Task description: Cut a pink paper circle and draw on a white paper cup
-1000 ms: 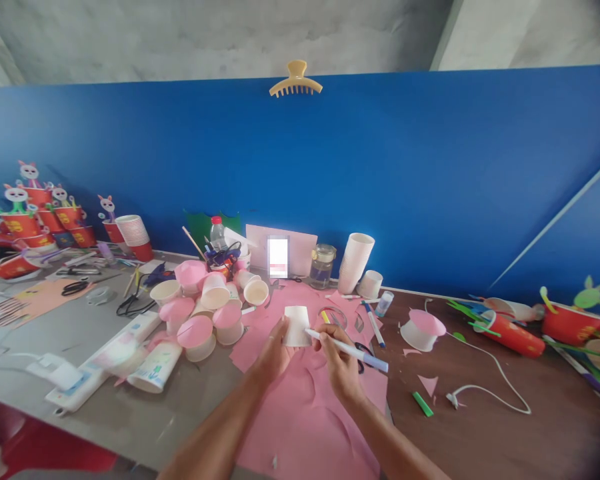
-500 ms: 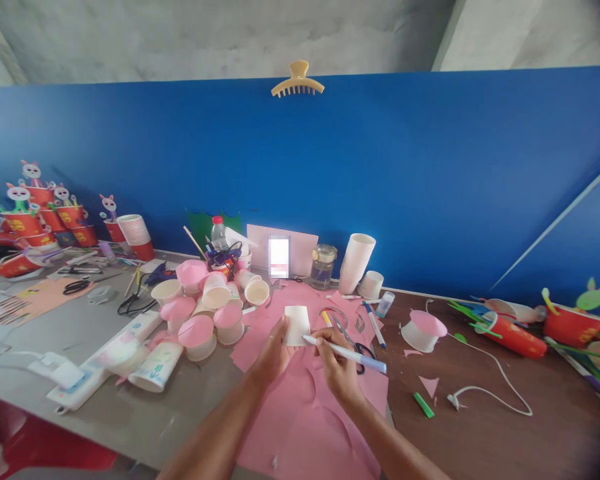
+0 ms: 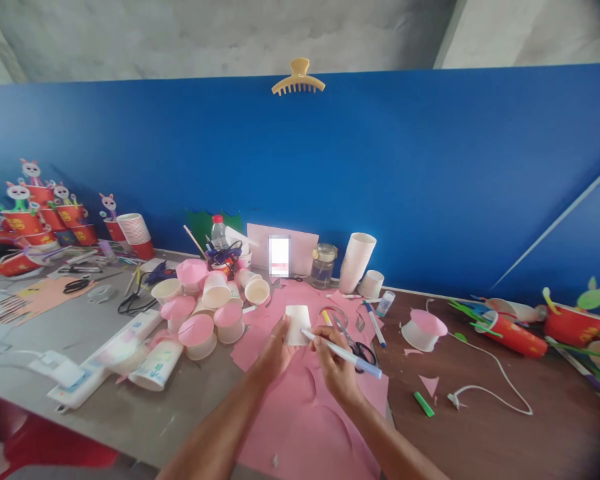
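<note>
A white paper cup (image 3: pixel 297 325) is held over the pink paper (image 3: pixel 280 427) by my left hand (image 3: pixel 277 350), its fingers around the cup's left side and underside. My right hand (image 3: pixel 335 360) grips a white and light-blue marker (image 3: pixel 347 355), whose tip is at the cup's right side. Just right of that hand lie black-handled scissors (image 3: pixel 364 352) and a yellow strip (image 3: pixel 327 317). Whether the marker has left a line on the cup is too small to tell.
Cups with pink tops (image 3: pixel 197 333) crowd the left, beside a white power strip (image 3: pixel 105 363). Behind stand a glass jar (image 3: pixel 324 265) and a stack of white cups (image 3: pixel 357 260). To the right are a pink-topped cup (image 3: pixel 424 330), a green piece (image 3: pixel 423 404) and a white cable (image 3: pixel 503 390).
The marker's tip has shifted slightly up and left on the cup, and its rear end has dropped a little. Both hands keep their holds.
</note>
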Available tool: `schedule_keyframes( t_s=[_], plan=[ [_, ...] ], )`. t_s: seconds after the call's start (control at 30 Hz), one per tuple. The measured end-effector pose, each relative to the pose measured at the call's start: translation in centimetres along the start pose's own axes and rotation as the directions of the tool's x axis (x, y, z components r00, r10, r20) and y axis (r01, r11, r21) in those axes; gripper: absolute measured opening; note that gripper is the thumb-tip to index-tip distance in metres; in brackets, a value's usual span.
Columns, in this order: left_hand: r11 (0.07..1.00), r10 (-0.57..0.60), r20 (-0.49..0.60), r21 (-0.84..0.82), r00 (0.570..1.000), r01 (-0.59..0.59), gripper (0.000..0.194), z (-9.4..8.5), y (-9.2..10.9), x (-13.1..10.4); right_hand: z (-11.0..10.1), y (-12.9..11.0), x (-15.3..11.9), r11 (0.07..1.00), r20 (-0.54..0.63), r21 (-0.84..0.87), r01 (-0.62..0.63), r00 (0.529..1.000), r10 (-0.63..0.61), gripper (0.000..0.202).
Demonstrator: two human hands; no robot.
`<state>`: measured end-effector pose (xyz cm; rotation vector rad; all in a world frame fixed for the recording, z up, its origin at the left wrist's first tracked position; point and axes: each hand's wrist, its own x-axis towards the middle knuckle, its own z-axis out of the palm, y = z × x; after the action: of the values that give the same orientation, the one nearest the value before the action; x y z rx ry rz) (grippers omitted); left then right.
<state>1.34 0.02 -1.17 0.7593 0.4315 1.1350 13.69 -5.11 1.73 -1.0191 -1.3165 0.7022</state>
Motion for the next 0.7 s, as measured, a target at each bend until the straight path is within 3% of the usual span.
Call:
schedule_keyframes(
  t_s=[0.53,0.7],
  plan=[
    [0.998,-0.007,-0.085,-0.056,0.996,0.003,0.044,-0.58,-0.44,0.41,0.06,0.65,0.34,0.994,-0.075,0.079,-0.079,0.994,0.085,0.023],
    [1.000,-0.009,-0.025,-0.030,1.000,0.009,0.046,-0.12,0.00,0.07,-0.08,-0.07,0.07,0.993,-0.019,0.083,-0.085,0.996,0.087,0.021]
  ],
)
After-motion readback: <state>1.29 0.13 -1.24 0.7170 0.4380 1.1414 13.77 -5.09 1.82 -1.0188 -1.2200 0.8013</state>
